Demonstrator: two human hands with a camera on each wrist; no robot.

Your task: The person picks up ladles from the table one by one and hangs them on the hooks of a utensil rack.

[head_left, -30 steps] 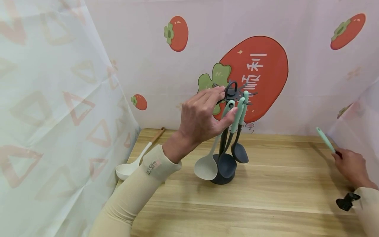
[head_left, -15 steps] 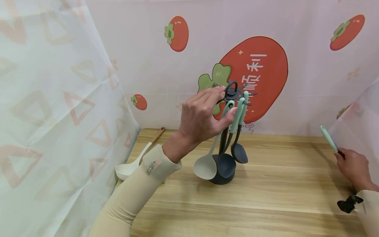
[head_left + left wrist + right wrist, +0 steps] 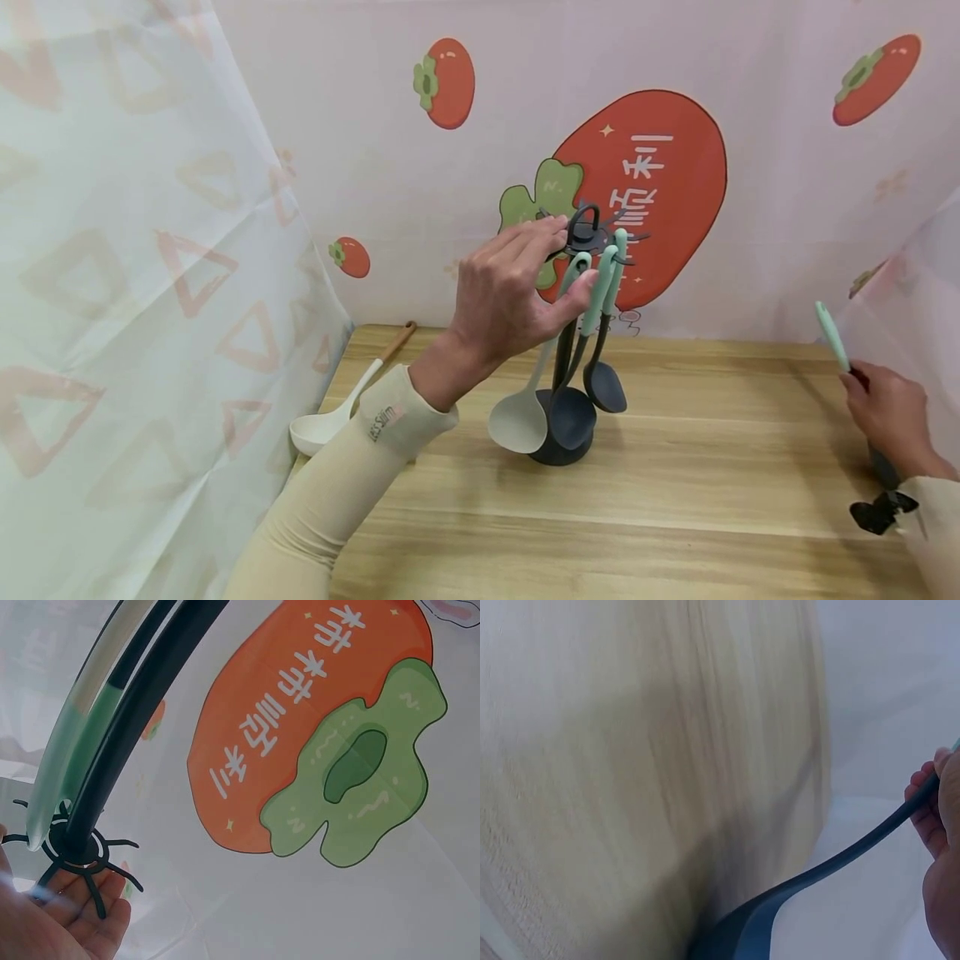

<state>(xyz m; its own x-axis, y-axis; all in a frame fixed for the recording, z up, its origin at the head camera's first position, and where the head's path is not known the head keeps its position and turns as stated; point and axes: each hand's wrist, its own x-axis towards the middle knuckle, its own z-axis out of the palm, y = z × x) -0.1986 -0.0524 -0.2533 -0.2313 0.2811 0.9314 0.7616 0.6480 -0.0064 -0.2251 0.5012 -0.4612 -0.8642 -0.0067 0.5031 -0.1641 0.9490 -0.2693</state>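
Left grip: spread, the fingers resting against the hooked top of the dark rack, which is standing upright on the bench. Pale ladle and two dark utensils are hanging from it. Right grip, far right: pinching the dark neck of a mint-handled tool, handle pointing up; cannot tell whether its lower end is touching wood. White ladle lying at left.
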